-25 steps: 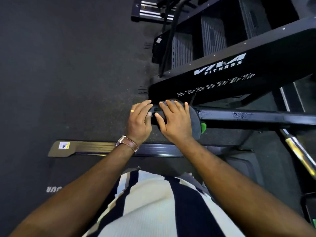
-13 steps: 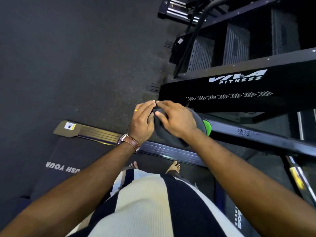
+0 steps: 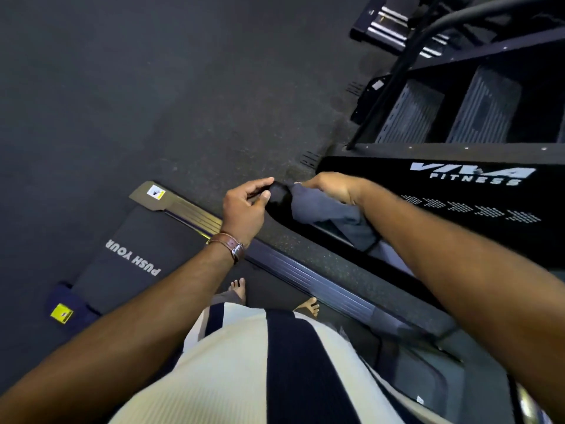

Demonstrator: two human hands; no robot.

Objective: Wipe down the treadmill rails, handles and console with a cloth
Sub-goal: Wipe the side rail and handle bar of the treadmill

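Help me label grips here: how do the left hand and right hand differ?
The left hand pinches the black end of the handrail with thumb and forefinger; the right hand clutches the grey cloth draped over that rail. The left wrist carries a brown-strapped watch; the right wrist is bare. Both meet at the rail's end.

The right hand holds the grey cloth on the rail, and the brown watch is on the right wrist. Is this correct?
No. The head view shows the brown watch on the left wrist; the right hand does hold the grey cloth.
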